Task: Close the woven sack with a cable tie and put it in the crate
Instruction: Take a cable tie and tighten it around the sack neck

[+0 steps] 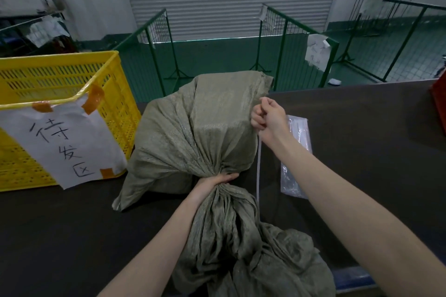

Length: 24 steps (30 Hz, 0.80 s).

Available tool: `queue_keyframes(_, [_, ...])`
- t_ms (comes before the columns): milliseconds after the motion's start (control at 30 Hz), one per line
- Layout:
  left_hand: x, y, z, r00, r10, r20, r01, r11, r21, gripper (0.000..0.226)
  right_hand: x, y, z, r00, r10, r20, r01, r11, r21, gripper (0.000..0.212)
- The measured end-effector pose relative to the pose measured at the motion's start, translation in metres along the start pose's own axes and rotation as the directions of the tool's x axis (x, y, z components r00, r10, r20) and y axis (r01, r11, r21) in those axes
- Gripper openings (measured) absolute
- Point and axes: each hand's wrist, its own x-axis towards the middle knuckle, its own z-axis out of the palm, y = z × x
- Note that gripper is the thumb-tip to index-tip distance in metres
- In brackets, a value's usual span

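Note:
A grey-green woven sack (193, 132) stands full on the dark table, its bulk at the centre and its loose mouth trailing toward me. My left hand (212, 182) is clenched around the gathered neck of the sack. Raised beside the sack's upper right side, my right hand (268, 118) is shut on a thin white cable tie (258, 164), which hangs straight down from the fist. The yellow slatted crate (72, 84) stands at the left of the table, touching the sack's side, with a white paper sign taped on its front.
A clear plastic packet of cable ties (298, 157) lies on the dark table (362, 142) right of the sack. A red object (439, 103) sits at the right edge. Green wire fences (289, 38) and a shutter door stand beyond the table.

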Motion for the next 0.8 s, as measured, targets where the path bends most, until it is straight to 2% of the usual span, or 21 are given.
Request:
queue_keyframes(67, [-0.002,0.002,0.002,0.990,-0.006,0.138,0.016,0.997,-0.071,0.052,0.003,0.003,-0.008,0.998,-0.021,-0.054,0.025,0.997,0.071,0.023])
queue_keyframes(100, [-0.003,0.003,0.003,0.985,-0.007,0.175,0.019,0.997,-0.069,0.045,0.004,0.003,-0.011,0.994,-0.030,-0.101,0.041,0.993,0.111,0.024])
queue_keyframes(167, [-0.002,0.004,0.003,0.972,-0.018,0.233,0.027,0.999,-0.034,0.046,0.008,0.004,-0.018,0.979,-0.025,-0.201,0.066,0.978,0.199,0.025])
queue_keyframes(233, [-0.006,0.009,0.008,0.979,-0.027,0.203,0.022,0.999,0.030,0.053,0.013,0.006,-0.024,0.956,-0.012,-0.294,0.086,0.966,0.242,0.027])
queue_keyframes(300, [-0.005,0.010,0.011,0.999,0.017,0.047,-0.023,0.989,0.145,0.061,0.016,0.012,-0.032,0.928,-0.017,-0.372,0.114,0.964,0.241,0.029])
queue_keyframes(333, [-0.003,0.010,0.010,0.999,0.029,0.021,-0.032,0.986,0.162,0.061,0.018,0.017,-0.037,0.913,-0.009,-0.407,0.119,0.962,0.246,0.029])
queue_keyframes(400, [-0.002,0.010,0.008,0.993,-0.016,0.119,0.001,0.992,0.124,0.050,0.020,0.027,-0.047,0.888,0.037,-0.458,0.110,0.951,0.290,0.029])
queue_keyframes(433, [-0.003,0.011,0.008,0.981,-0.041,0.189,0.023,0.995,0.093,0.041,0.020,0.032,-0.052,0.876,0.065,-0.478,0.101,0.943,0.315,0.029])
queue_keyframes(500, [-0.005,0.011,0.009,0.984,-0.040,0.175,0.027,0.997,0.076,0.029,0.019,0.042,-0.058,0.850,0.115,-0.514,0.085,0.933,0.349,0.031])
queue_keyframes(567, [-0.004,0.009,0.011,0.996,-0.023,0.087,0.018,0.999,0.051,0.028,0.017,0.048,-0.061,0.830,0.161,-0.534,0.060,0.926,0.373,0.031])
queue_keyframes(633, [-0.003,0.009,0.013,0.998,-0.021,0.059,0.020,0.999,0.025,0.034,0.015,0.051,-0.061,0.824,0.198,-0.531,0.036,0.917,0.397,0.030])
queue_keyframes(800, [-0.006,0.011,0.013,0.987,-0.085,0.138,0.079,0.996,0.047,0.024,0.011,0.052,-0.064,0.843,0.246,-0.478,0.033,0.863,0.504,0.029])
